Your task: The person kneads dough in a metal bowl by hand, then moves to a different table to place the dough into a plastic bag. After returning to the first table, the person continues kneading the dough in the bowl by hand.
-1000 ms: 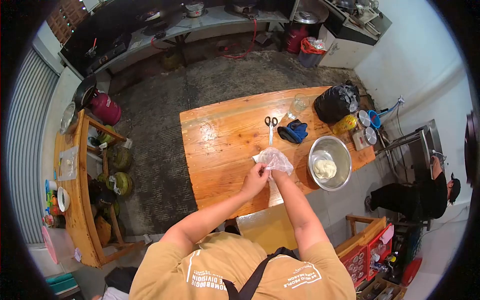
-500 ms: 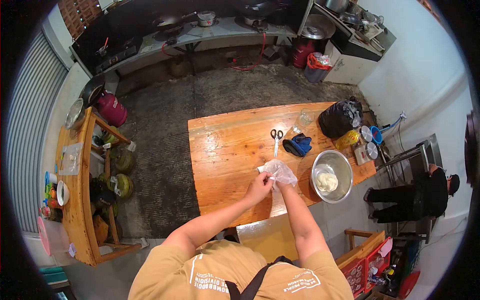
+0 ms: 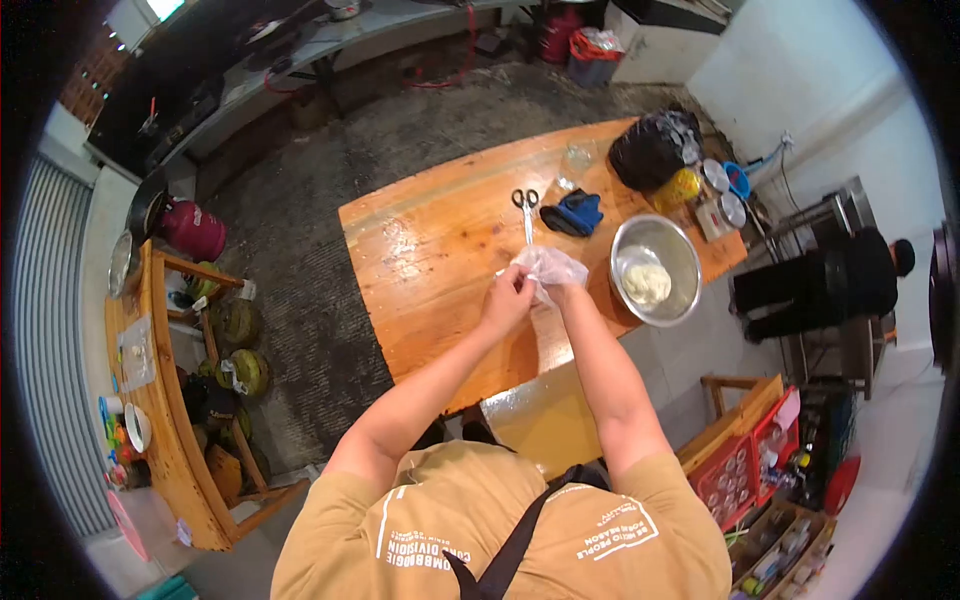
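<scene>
Both of my hands meet over the orange wooden table [image 3: 430,270] on a clear plastic bag [image 3: 552,266]. My left hand [image 3: 507,300] pinches the bag's near left edge with closed fingers. My right hand [image 3: 562,296] grips its lower right side, partly hidden under the crumpled plastic. Just right of the bag stands a steel bowl [image 3: 681,264] with a lump of white dough [image 3: 646,283] in it. Scissors [image 3: 525,210] lie just beyond the bag.
A blue and black glove [image 3: 571,213], a glass [image 3: 577,154], a black bag [image 3: 648,150] and small tins [image 3: 718,190] lie on the table's far right. A person in black [image 3: 820,280] crouches to the right. Wooden shelving [image 3: 170,400] with gas cylinders stands on the left.
The view has shifted, so the table sits higher in the frame. My hands stay on the plastic bag, which looks more bunched up. The person in black has moved closer to the table.
</scene>
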### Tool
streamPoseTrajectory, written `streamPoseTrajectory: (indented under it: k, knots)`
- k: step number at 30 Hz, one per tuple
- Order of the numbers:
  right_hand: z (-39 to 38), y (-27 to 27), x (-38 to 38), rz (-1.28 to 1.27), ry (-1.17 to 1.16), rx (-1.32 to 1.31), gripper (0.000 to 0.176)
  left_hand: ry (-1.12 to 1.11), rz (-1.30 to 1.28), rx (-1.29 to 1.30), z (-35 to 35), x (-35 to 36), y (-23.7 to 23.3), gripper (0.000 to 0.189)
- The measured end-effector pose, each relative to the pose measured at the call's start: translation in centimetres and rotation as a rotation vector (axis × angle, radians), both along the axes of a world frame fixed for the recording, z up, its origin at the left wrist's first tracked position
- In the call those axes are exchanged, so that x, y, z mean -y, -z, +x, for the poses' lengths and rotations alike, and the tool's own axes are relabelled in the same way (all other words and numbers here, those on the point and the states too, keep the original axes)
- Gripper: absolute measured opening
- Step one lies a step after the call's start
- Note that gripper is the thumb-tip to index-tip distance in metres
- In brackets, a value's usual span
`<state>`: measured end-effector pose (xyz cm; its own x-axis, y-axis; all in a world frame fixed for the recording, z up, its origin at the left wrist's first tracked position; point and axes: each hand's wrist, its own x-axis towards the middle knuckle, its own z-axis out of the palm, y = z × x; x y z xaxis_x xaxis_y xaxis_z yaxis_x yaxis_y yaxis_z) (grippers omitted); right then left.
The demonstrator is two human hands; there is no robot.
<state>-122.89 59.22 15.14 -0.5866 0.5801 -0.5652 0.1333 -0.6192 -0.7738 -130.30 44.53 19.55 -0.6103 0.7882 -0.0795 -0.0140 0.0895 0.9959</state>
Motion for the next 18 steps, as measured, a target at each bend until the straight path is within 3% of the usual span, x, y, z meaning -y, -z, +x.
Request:
streamPoseTrajectory:
  k: [2, 3, 6, 8, 12, 16, 18]
  knots:
    - [-1.0, -0.1, -1.1, -0.179, 0.065, -0.073, 0.016, 0.009, -0.017, -0.051, -0.3, -0.3, 0.0, 0.019]
    - [-1.0, 5.0, -2.8, -0.196, 0.061, -0.168, 0.017, 0.012, -0.017, -0.015, -0.3, -0.3, -0.8, 0.019]
    - [-0.8, 2.3, -2.5, -0.283, -0.003, -0.222, 0.014, 0.043, -0.029, 0.000, -0.5, -0.6, -2.1, 0.020]
    - [-0.7, -0.6, -1.6, -0.256, 0.135, -0.139, 0.019, 0.055, 0.004, 0.058, -0.5, -0.7, -2.7, 0.020]
    - [-0.4, -2.8, -1.2, -0.277, 0.087, -0.177, 0.020, 0.078, -0.041, -0.057, -1.5, -1.4, -2.2, 0.019]
    - [0.8, -8.2, 0.0, -0.279, 0.108, -0.233, 0.024, 0.108, 0.010, -0.047, -2.3, -1.4, -2.5, 0.017]
    - [2.6, -8.4, -0.1, -0.412, 0.052, -0.420, 0.025, 0.151, -0.006, -0.028, -2.9, -1.3, -2.3, 0.016]
